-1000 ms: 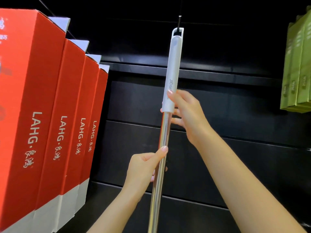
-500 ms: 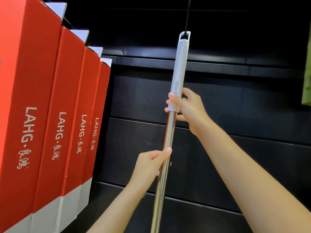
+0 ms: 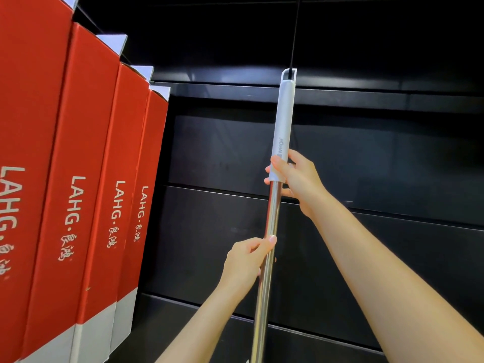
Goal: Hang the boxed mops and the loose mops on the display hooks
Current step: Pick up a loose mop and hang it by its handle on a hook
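Your left hand (image 3: 246, 260) and right hand (image 3: 298, 176) both grip the mop handle (image 3: 284, 121), looped on a hook (image 3: 293, 43). Red boxes (image 3: 78, 179) line the black wall panels (image 3: 379, 158).

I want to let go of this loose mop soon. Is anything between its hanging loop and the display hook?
Nothing visible. The loose mop's hanging loop already sits around the black display hook, with only dark back panel behind. The red LAHG boxes hang well off to the left, clear of it.

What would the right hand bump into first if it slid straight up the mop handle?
The right hand would probably meet the hanging loop atop the white grip, where the black hook passes through; nothing else shows on that line.
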`<action>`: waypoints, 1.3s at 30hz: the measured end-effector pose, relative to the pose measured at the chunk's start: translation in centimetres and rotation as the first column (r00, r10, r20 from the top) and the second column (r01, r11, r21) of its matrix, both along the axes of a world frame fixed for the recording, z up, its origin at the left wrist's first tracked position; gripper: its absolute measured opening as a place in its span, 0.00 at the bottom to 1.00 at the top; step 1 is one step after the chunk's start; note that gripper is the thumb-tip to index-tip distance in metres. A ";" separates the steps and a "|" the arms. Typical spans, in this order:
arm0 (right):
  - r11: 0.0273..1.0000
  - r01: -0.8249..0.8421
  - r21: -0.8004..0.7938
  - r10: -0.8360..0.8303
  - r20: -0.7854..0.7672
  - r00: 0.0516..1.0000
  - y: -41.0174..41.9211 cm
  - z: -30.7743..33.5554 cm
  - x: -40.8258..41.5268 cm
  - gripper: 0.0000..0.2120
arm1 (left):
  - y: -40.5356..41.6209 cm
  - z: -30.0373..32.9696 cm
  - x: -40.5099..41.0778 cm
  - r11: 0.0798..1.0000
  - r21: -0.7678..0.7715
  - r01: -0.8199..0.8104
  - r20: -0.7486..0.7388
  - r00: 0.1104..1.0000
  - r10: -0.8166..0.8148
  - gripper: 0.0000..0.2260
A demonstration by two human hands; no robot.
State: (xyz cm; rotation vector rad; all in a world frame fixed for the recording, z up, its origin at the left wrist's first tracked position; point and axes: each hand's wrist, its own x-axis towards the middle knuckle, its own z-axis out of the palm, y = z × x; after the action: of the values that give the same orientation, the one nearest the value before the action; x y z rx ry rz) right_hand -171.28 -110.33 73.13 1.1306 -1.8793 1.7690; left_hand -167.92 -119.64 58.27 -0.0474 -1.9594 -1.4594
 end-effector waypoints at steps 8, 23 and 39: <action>1.000 -0.004 0.000 0.004 0.006 1.000 -0.9 -0.2 -3.1 0.18 | -0.8 -0.2 -3.1 0.998 -0.054 -0.021 -0.022 1.000 0.020 0.23; 0.999 -0.001 -0.033 0.002 0.021 1.000 -2.8 -0.6 -7.3 0.18 | -2.7 -0.7 -7.4 0.993 -0.075 -0.096 -0.032 0.995 0.094 0.19; 0.999 0.032 -0.006 -0.032 0.025 0.999 -3.4 -0.7 -9.3 0.19 | -2.9 -0.6 -9.4 0.991 -0.077 -0.111 -0.026 0.994 0.109 0.17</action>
State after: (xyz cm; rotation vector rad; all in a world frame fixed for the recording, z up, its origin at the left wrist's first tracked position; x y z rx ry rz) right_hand -180.57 -113.70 72.46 1.0752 -1.8940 1.7787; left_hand -177.29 -122.50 57.68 0.0100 -1.9694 -1.3055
